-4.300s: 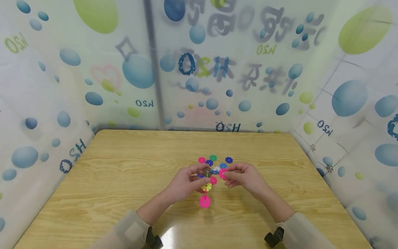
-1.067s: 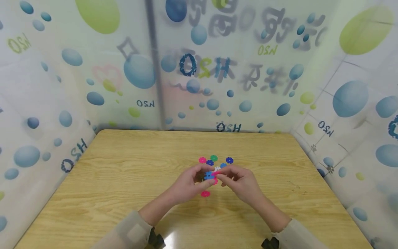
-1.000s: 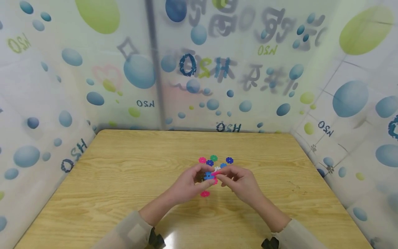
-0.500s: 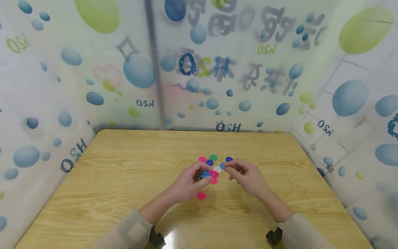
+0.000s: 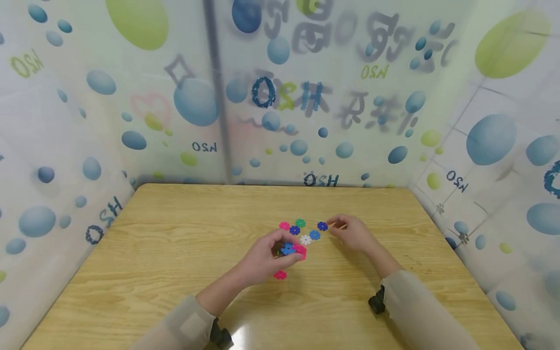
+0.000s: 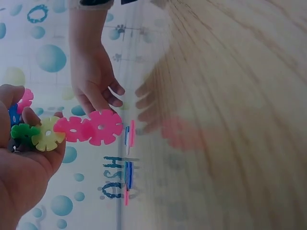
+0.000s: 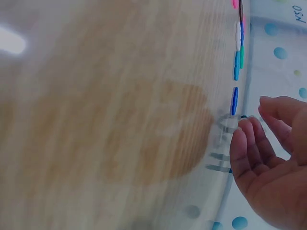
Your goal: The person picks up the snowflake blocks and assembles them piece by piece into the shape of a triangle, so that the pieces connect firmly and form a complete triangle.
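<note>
My left hand (image 5: 267, 257) holds a chain of flower-shaped snowflake discs above the table. In the left wrist view the chain runs from a pink disc (image 6: 25, 98) and a blue disc (image 6: 14, 116) through a green disc (image 6: 24, 133) and a yellow disc (image 6: 48, 134) to two pink discs (image 6: 102, 127) sticking out past the fingers. My right hand (image 5: 353, 236) reaches low over the table beside a loose dark blue disc (image 5: 322, 226). Its fingers are loosely bent, with nothing between thumb and fingers in the right wrist view; the fingertips are close to that disc.
More loose discs lie between my hands: white (image 5: 306, 239), light blue (image 5: 314, 235), green (image 5: 300, 222), dark blue (image 5: 295, 230) and pink (image 5: 284, 226). Cloth walls (image 5: 372, 146) printed with bubbles close off the wooden table (image 5: 192, 218) behind and at both sides.
The right hand pressed a pink disc against the chain's blue disc, then let go and moved right and away to the dark blue disc. The pink disc stays on the chain in the left hand.
</note>
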